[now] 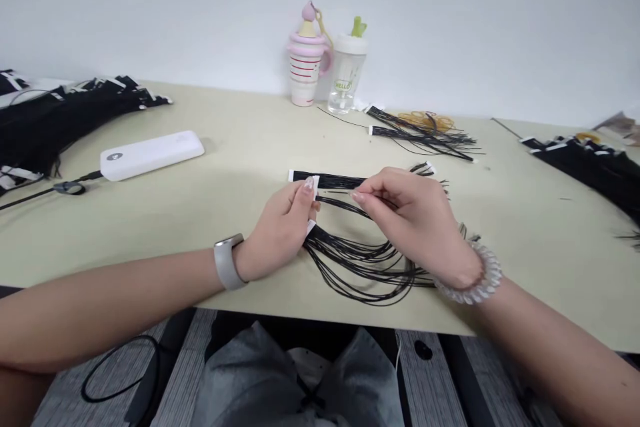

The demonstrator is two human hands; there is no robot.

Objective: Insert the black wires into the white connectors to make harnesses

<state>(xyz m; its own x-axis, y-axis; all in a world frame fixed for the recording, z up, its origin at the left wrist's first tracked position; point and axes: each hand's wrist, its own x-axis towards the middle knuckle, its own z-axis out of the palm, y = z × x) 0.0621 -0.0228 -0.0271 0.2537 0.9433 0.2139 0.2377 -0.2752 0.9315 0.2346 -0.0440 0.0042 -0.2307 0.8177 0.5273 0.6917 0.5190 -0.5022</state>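
Left hand (pixel 285 215) pinches a connector (pixel 316 187). Right of it, the right hand (pixel 411 213), fingertips closed, seemingly holds a wire (pixel 339 192).

Bare hands (pixel 280 230) (pixel 413 217): two
Black wires (pixel 326 239): uncountable
Pink-and-white cup (pixel 303 73): one
Clear plastic bottle (pixel 344 83): one
White power bank (pixel 153 155): one

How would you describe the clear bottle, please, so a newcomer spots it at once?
At the far side of the pale table, beyond the left hand and right hand, find the pink-lidded cup by the wall. The clear bottle stands just to its right. Unlike that cup, it is see-through, with a green top and green HELLO print.
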